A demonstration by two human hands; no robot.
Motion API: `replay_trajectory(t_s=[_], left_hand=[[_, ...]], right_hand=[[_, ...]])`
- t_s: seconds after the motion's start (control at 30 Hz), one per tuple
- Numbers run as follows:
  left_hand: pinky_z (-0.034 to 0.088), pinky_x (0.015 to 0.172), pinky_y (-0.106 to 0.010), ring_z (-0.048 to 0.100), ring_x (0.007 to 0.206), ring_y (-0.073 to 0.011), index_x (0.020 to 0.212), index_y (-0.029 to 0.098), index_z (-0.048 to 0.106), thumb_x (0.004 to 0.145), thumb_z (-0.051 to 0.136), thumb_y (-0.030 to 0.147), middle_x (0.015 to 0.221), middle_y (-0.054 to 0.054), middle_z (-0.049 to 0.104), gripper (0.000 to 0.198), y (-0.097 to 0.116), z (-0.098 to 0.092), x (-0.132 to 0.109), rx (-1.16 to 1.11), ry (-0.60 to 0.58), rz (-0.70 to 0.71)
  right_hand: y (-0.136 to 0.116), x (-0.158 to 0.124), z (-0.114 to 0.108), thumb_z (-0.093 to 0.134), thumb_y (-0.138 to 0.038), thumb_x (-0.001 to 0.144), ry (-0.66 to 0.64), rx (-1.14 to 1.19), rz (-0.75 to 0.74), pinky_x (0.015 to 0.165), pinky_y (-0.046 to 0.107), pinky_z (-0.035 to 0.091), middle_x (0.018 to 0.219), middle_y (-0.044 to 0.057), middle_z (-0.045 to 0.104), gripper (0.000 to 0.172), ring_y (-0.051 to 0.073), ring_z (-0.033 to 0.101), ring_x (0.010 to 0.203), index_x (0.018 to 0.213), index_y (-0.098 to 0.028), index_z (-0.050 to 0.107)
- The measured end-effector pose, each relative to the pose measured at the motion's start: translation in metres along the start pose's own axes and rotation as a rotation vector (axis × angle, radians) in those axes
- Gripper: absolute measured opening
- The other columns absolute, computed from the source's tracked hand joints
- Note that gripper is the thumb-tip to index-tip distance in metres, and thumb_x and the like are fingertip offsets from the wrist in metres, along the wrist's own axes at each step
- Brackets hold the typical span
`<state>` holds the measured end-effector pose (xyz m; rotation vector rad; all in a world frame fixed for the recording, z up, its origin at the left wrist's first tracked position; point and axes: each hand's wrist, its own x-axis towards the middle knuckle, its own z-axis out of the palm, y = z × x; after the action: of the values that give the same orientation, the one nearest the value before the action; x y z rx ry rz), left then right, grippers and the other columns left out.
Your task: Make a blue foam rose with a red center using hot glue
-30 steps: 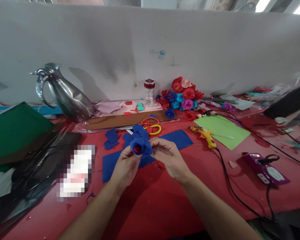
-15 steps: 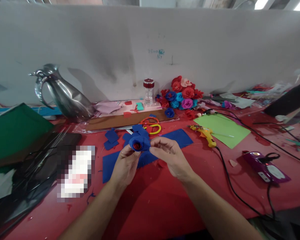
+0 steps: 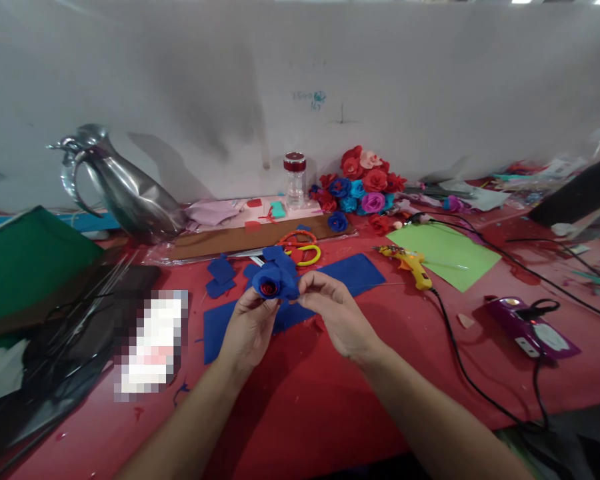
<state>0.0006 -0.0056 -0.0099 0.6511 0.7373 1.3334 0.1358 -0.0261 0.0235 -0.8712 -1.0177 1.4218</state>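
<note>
My left hand (image 3: 253,327) pinches the underside of a blue paper flower (image 3: 270,283) with a dark red centre. At its right side, the fingers of my right hand (image 3: 333,307) are pinched together by the flower's edge; what they hold is too small to make out. Blue paper sheets (image 3: 217,330) lie beneath and behind my hands, with small cut blue pieces (image 3: 221,270) to the left. Just beyond the flower are scissors with orange and yellow handles (image 3: 307,255). A yellow glue gun (image 3: 410,265) lies to the right.
A metal jug (image 3: 130,187) stands back left, a red-lidded jar (image 3: 295,183) at the back beside a bunch of paper flowers (image 3: 363,183). Green paper (image 3: 447,257), a purple power strip (image 3: 530,330) and black cables lie right. A green sheet (image 3: 35,267) is at left.
The flower has tilted and shifted slightly left in my left hand. My right hand has stayed close to its right edge. The head view has moved a little.
</note>
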Motion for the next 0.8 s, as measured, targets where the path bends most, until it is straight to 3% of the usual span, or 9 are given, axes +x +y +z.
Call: replay_trajectory(t_s=[0.27,0.57,0.8], left_hand=[[0.049,0.073,-0.024,0.06,0.073,-0.0115,0.07,0.022,0.073,0.053,0.084,0.017,0.076,0.003,0.071,0.02,-0.0011,-0.0005,0.0014,0.016,-0.023,0.05],[0.048,0.075,-0.023,0.06,0.072,-0.0104,0.073,0.021,0.074,0.056,0.083,0.016,0.075,0.002,0.069,0.02,-0.0038,-0.0036,0.0027,0.029,-0.022,0.066],[0.048,0.07,-0.022,0.06,0.068,-0.0089,0.069,0.021,0.071,0.052,0.084,0.014,0.072,0.004,0.07,0.023,-0.0038,-0.0047,0.0031,-0.039,-0.009,0.002]], right_hand=[[-0.0042,0.0,0.0019,0.066,-0.031,0.07,0.028,-0.013,0.014,0.069,0.027,0.04,0.066,-0.002,0.058,0.014,0.012,0.053,0.068,0.065,-0.02,0.059],[-0.0047,-0.003,0.0055,0.067,-0.022,0.062,0.019,-0.037,0.051,0.058,0.025,0.032,0.059,-0.006,0.049,0.014,0.008,0.04,0.055,0.061,-0.02,0.054],[-0.0008,-0.0004,0.0055,0.068,-0.023,0.061,0.039,0.053,0.115,0.065,0.026,0.038,0.062,-0.005,0.056,0.012,0.01,0.05,0.063,0.063,-0.02,0.056]])
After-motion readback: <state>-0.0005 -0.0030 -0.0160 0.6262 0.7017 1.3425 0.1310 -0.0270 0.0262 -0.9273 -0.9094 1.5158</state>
